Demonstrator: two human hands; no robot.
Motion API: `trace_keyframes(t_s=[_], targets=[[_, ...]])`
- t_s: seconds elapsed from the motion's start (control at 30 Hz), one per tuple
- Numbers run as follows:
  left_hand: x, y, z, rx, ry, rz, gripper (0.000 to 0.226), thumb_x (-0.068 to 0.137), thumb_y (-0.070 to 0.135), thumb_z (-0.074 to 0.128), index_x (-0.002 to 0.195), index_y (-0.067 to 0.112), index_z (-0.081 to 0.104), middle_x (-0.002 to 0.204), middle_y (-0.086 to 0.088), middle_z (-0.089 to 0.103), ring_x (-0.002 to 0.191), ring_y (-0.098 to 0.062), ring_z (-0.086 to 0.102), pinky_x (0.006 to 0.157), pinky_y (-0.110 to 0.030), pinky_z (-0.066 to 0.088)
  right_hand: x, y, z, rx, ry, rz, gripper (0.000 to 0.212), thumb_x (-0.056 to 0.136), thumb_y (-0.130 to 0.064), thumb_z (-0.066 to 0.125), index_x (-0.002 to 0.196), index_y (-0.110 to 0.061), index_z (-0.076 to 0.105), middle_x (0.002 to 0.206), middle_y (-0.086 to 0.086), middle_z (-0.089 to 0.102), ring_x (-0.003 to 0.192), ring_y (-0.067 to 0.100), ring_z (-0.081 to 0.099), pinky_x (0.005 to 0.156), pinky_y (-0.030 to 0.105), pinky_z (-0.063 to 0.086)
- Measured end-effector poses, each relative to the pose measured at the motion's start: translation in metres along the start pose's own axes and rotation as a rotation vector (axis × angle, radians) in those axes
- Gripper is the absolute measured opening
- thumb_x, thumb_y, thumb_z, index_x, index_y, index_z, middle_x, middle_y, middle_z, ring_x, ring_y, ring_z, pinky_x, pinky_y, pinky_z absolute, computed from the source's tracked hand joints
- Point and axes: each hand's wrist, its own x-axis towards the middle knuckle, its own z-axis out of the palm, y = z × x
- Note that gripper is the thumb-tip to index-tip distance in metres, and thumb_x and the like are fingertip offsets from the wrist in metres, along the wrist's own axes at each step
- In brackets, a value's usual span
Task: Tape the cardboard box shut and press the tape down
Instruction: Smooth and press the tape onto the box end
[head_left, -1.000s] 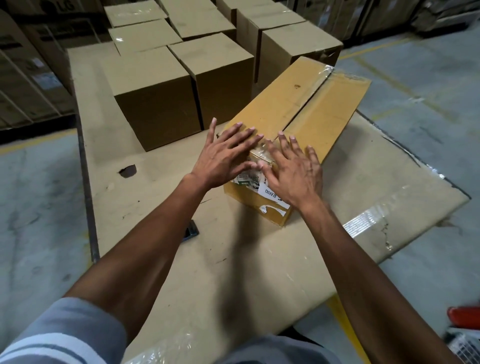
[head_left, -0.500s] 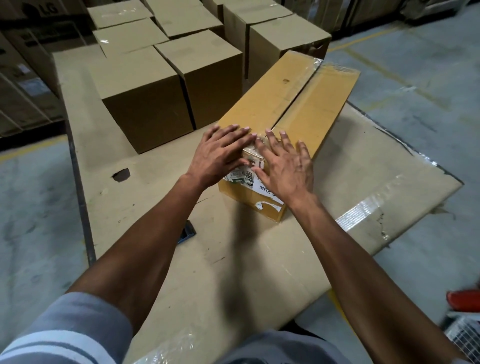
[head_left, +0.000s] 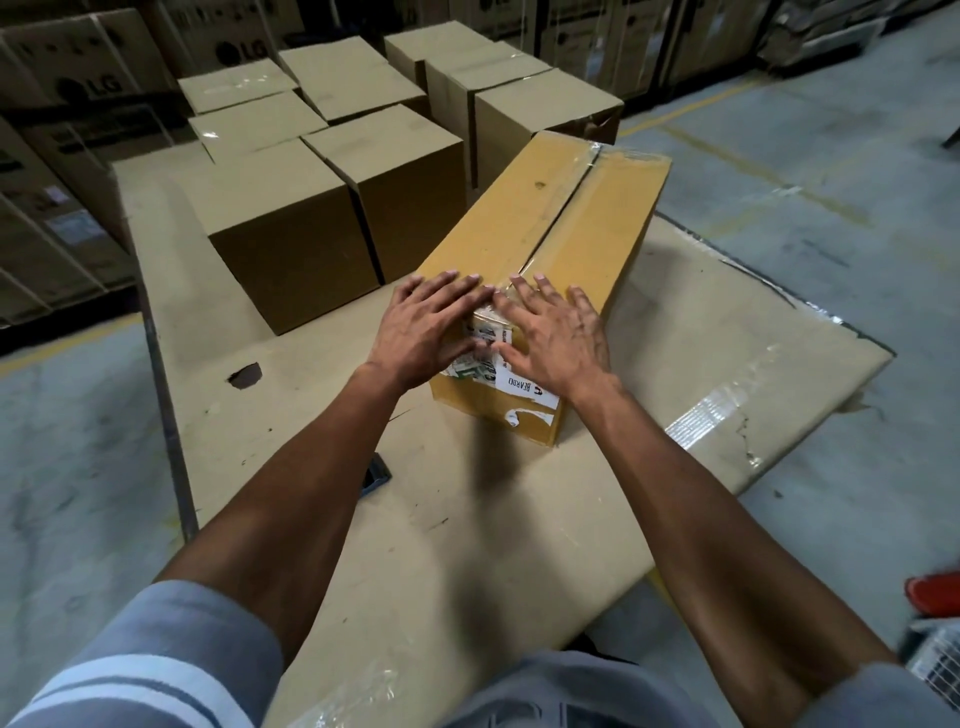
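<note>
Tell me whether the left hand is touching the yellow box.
Touching: the head view shows the left hand lying flat on the yellow box at its near end.

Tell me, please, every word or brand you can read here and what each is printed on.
"LG": on the big cartons stacked at the back.
"BEARDO": on the white label on the near end of the yellow box.
Green-and-white stickers between the left hand and right hand: too small to read.

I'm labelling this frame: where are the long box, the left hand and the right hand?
long box (head_left: 524, 218), head view, bare top flap left of the seam.
left hand (head_left: 426, 332), head view, back of the hand.
right hand (head_left: 558, 343), head view, back of the hand.
</note>
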Motion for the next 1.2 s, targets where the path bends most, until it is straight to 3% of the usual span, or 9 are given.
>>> trace_keyframes(t_s=[0.13,0.3,0.5,0.63,0.7,0.83,0.9,1.07,1.2], targets=[[0.003,0.002,-0.008,0.014,-0.015,-0.023,0.064,0.109,0.066,0.032,0.167,0.037,0.034,0.172,0.005,0.039,0.159,-0.023,0.035,0.123,-0.048,0.028,0.002,-0.003,-0.003,0.091,0.009,0.077,0.071,0.103,-0.074,0.013,0.166,-0.042,0.020,0.175,-0.004,0.024,0.163,0.025,0.020,0.128,0.060,0.019],[0.000,0.005,-0.003,0.034,-0.005,-0.021,0.065,0.108,0.066,0.034,0.164,0.035,0.040,0.170,0.004,0.042,0.158,-0.024,0.039,0.122,-0.049,0.033,-0.002,-0.014,0.007,0.038,0.050,0.150,0.070,0.102,-0.074,0.014,0.163,-0.041,0.028,0.169,0.001,0.038,0.158,0.031,0.031,0.123,0.064,0.028],[0.001,0.004,-0.004,0.051,-0.011,-0.022,0.080,0.098,0.050,0.071,0.167,0.035,0.033,0.173,0.003,0.037,0.159,-0.025,0.036,0.125,-0.050,0.031,-0.004,-0.016,0.017,-0.028,0.145,0.165,0.077,0.099,-0.076,0.036,0.161,-0.030,0.038,0.165,0.006,0.044,0.154,0.034,0.039,0.119,0.063,0.034],[-0.002,0.000,-0.005,0.046,-0.031,-0.005,0.092,0.093,0.053,0.076,0.169,0.035,0.026,0.176,0.003,0.031,0.162,-0.026,0.030,0.129,-0.051,0.025,-0.005,-0.022,0.022,-0.052,0.160,0.163,0.087,0.093,-0.076,0.053,0.162,-0.025,0.036,0.168,0.006,0.040,0.155,0.034,0.037,0.120,0.065,0.030],[-0.001,-0.002,-0.005,0.041,-0.040,0.008,0.087,0.096,0.057,0.070,0.169,0.038,0.026,0.176,0.004,0.030,0.163,-0.025,0.028,0.129,-0.051,0.025,-0.004,-0.021,0.024,-0.054,0.172,0.167,0.089,0.093,-0.077,0.052,0.163,-0.025,0.035,0.169,0.006,0.038,0.156,0.033,0.035,0.120,0.065,0.030],[0.002,-0.005,-0.007,0.015,-0.032,0.008,0.061,0.110,0.066,0.036,0.167,0.044,0.029,0.175,0.007,0.033,0.162,-0.021,0.031,0.127,-0.050,0.029,-0.004,-0.024,0.019,0.033,0.206,0.203,0.077,0.103,-0.074,0.021,0.161,-0.027,0.040,0.167,0.005,0.043,0.156,0.032,0.037,0.119,0.062,0.032],[0.003,-0.003,-0.007,0.021,-0.021,-0.004,0.056,0.112,0.063,0.030,0.165,0.044,0.032,0.173,0.007,0.036,0.161,-0.020,0.033,0.125,-0.049,0.030,-0.002,-0.026,0.019,0.056,0.211,0.224,0.072,0.106,-0.070,0.017,0.159,-0.028,0.042,0.165,0.004,0.045,0.155,0.032,0.038,0.118,0.062,0.032],[0.004,-0.002,-0.001,0.005,0.066,-0.022,0.055,0.112,0.056,0.042,0.163,0.038,0.041,0.168,0.003,0.046,0.156,-0.024,0.043,0.121,-0.048,0.032,-0.001,-0.023,0.030,-0.006,0.259,0.197,0.068,0.107,-0.068,0.028,0.158,-0.026,0.044,0.162,0.002,0.049,0.153,0.030,0.043,0.116,0.063,0.036],[-0.003,-0.006,0.007,0.036,0.056,0.014,0.079,0.099,0.059,0.064,0.167,0.036,0.032,0.174,0.002,0.037,0.160,-0.024,0.033,0.127,-0.050,0.026,-0.003,-0.019,0.034,-0.064,0.285,0.125,0.075,0.102,-0.070,0.042,0.161,-0.023,0.041,0.166,0.002,0.045,0.154,0.030,0.042,0.116,0.065,0.037]])
